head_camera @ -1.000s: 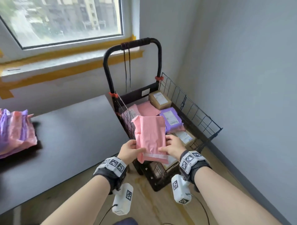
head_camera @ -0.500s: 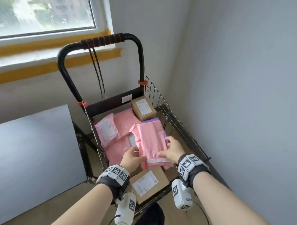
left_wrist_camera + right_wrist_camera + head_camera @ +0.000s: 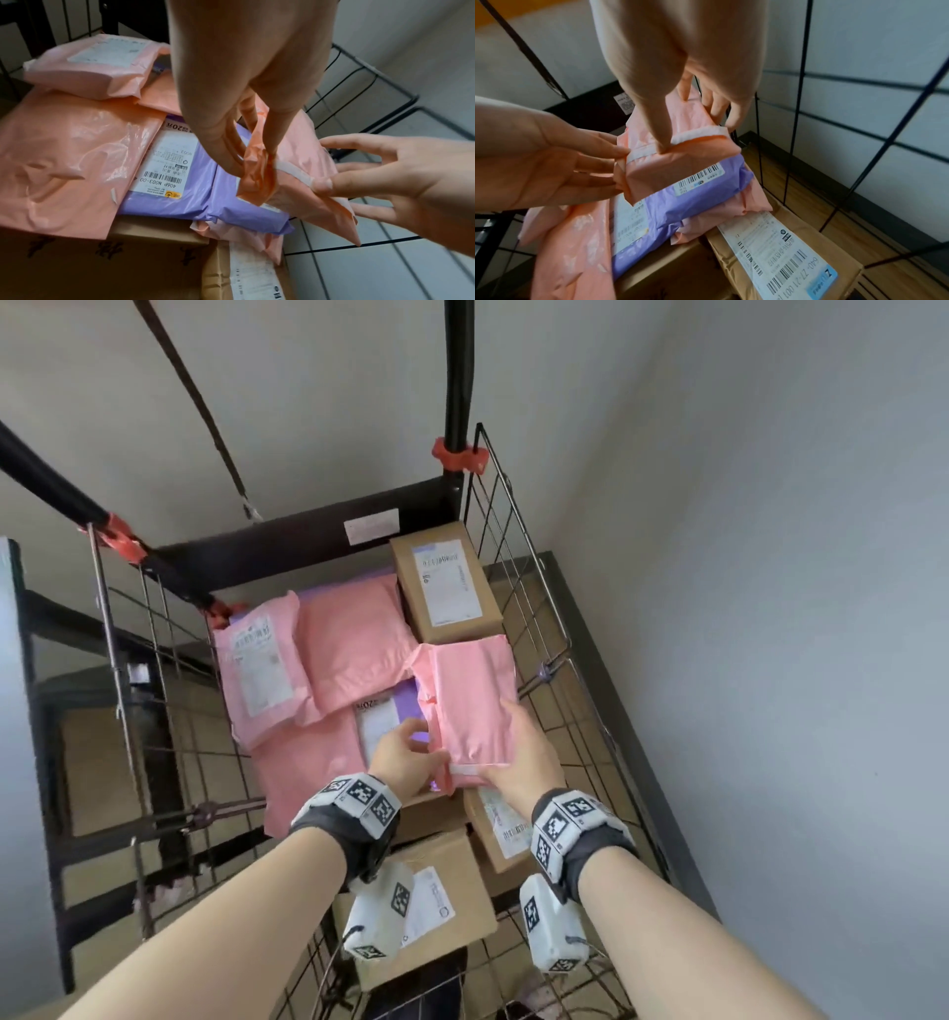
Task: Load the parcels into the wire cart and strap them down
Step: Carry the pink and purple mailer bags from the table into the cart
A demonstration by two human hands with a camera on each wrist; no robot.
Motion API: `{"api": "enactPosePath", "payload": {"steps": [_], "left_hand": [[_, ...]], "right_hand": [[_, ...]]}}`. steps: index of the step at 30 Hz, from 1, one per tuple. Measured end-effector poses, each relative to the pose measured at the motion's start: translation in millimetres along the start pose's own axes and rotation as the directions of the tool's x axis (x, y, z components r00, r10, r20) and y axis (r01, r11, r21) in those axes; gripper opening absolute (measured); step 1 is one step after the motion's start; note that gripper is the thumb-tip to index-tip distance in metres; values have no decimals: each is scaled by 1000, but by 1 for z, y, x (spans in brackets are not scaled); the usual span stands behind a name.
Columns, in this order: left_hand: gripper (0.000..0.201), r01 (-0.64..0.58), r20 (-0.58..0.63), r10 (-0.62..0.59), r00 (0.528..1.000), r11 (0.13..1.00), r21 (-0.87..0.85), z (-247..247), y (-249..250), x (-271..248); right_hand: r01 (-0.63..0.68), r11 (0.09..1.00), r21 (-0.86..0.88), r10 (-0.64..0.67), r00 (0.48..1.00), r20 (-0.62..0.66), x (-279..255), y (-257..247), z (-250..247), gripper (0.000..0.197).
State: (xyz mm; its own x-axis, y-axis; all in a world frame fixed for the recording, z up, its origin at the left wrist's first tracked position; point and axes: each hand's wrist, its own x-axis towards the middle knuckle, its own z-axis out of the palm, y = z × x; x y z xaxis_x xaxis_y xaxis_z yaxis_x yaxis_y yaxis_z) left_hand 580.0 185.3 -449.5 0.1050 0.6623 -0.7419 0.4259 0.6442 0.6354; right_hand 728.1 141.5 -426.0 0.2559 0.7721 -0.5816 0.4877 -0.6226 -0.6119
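The black wire cart [image 3: 519,557] stands in a wall corner, holding several parcels. Both hands hold a pink mailer [image 3: 470,701] low over the cart's right side, just above a purple mailer [image 3: 205,182]. My left hand [image 3: 411,752] pinches the mailer's crumpled near corner [image 3: 257,172] between thumb and fingers. My right hand [image 3: 513,747] grips its taped end, thumb [image 3: 662,146] on top and fingers around the far edge. A dark strap [image 3: 205,413] hangs loose from the handle behind the basket.
Other pink mailers [image 3: 354,639] lie at the back and left. A labelled cardboard box [image 3: 444,580] sits back right, with more boxes [image 3: 441,880] at the front. The grey wall [image 3: 770,608] runs close on the right; a dark table [image 3: 31,660] stands left.
Both hands have carried the pink mailer forward and down into the cart, to the right over the purple mailer. The view now looks nearly straight down into the basket.
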Motion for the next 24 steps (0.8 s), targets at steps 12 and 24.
{"api": "enactPosePath", "payload": {"steps": [12,24], "left_hand": [[36,-26,-78,22,997,999,-41,20,-14,49],[46,22,-70,0,998,948,318,7,-21,26]], "right_hand": [[-33,986,-164,36,999,15,56,18,9,74],[-24,938,-347,33,999,19,37,-1,6,50]]}}
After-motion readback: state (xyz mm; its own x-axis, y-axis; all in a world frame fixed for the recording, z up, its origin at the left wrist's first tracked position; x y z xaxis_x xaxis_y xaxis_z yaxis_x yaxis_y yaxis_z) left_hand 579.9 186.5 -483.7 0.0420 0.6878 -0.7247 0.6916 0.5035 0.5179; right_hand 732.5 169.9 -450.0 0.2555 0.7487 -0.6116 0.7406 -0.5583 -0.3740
